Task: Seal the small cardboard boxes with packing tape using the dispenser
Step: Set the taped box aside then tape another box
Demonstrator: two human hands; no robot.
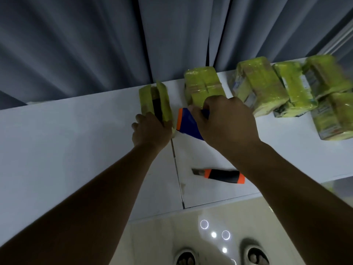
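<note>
The box (153,101) with its flaps open stands near the far edge of the white tabletop (57,140), close against the grey curtain (76,44), a dark gap showing between the two raised yellow-green flaps. The left hand (150,131) grips its near end, fingers curled round the side. Just to the right, the right hand (225,121) holds the dispenser (188,123) (blue body, orange strip down one edge), fingers wrapped over its top; it sits just beside the open box, though whether the two touch I cannot tell.

Behind the right hand sits a taped box (202,85), glossy with tape across its top. Further right, a cluster of taped boxes (286,88) lies heaped together, some tilted, some leaning on each other, blurred toward the frame's edge.

Nearer the front edge a knife (219,175) with a black and orange handle lies flat on the tabletop, blade pointing left, partly under the right forearm. A seam (177,173) runs across the tabletop from front to back between the arms. Below, the shiny floor (162,236) reflects ceiling lights.
</note>
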